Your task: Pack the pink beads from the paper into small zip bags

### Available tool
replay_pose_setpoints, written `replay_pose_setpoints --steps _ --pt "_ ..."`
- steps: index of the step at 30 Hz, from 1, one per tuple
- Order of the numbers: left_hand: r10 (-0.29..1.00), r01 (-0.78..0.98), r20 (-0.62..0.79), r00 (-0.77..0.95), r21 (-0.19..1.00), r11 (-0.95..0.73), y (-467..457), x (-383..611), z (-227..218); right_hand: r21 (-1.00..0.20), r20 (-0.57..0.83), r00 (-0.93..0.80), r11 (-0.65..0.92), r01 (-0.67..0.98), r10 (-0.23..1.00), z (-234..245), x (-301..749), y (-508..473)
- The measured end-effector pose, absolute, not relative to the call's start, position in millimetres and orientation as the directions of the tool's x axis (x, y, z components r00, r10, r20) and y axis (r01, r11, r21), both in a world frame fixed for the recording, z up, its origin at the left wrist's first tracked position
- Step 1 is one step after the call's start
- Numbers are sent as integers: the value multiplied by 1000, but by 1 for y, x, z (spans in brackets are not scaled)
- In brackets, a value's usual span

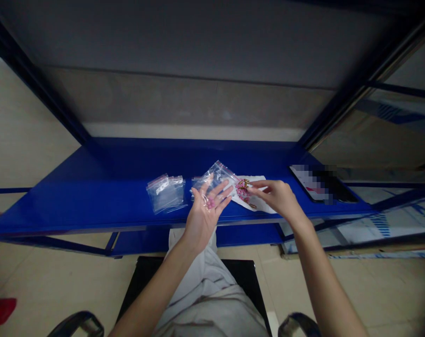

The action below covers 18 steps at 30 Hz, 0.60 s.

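My left hand (208,210) is palm up over the shelf's front edge, its fingers spread apart. Small pink beads (211,202) rest at its palm; whether they are loose or inside plastic I cannot tell. A clear zip bag (217,172) overlaps the fingers. My right hand (273,193) has its thumb and fingertips pinched together at a pile of pink beads (242,191) mixed with gold-coloured pieces. What is between those fingertips is too small to make out. The pile lies on a white sheet (264,207).
Several clear zip bags (168,195) lie on the blue shelf (103,187) to the left. A dark flat device (339,191), partly pixelated, lies at the right. Blue posts (57,103) frame both sides. A black seat (245,276) is below me.
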<state>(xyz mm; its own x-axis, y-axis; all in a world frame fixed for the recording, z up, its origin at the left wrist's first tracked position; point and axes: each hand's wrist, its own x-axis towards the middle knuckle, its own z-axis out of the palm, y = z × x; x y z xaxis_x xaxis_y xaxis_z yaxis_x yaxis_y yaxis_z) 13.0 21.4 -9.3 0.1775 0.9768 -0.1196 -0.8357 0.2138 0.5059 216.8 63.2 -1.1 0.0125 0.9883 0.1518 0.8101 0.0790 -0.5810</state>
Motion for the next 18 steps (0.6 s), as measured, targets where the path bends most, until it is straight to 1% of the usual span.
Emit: replay_pose_setpoints --steps 2,3,5,7,9,12,15,18 --pt "981 -816 -132 142 546 192 17 18 -5 -749 190 -33 167 642 981 16 198 52" --pt "982 -806 -141 127 563 185 15 21 -3 -809 186 -57 186 558 981 22 188 47" --pt "981 -793 -156 111 581 182 11 26 -2 -871 207 -101 230 434 973 31 170 37" --pt "982 -785 -152 110 593 179 6 30 -2 -896 211 -143 250 366 967 34 159 32" --pt "985 -763 -122 120 624 170 0 33 -4 -922 179 -157 221 317 971 33 154 30" --pt "987 -702 -95 126 695 157 -9 33 -11 -953 139 -124 167 252 982 30 157 32" --pt "987 -626 -117 108 764 159 -16 31 -19 -960 151 -105 172 221 983 27 161 35" --pt "987 -538 -107 124 828 157 -19 30 -26 -962 151 -106 171 212 983 26 162 37"
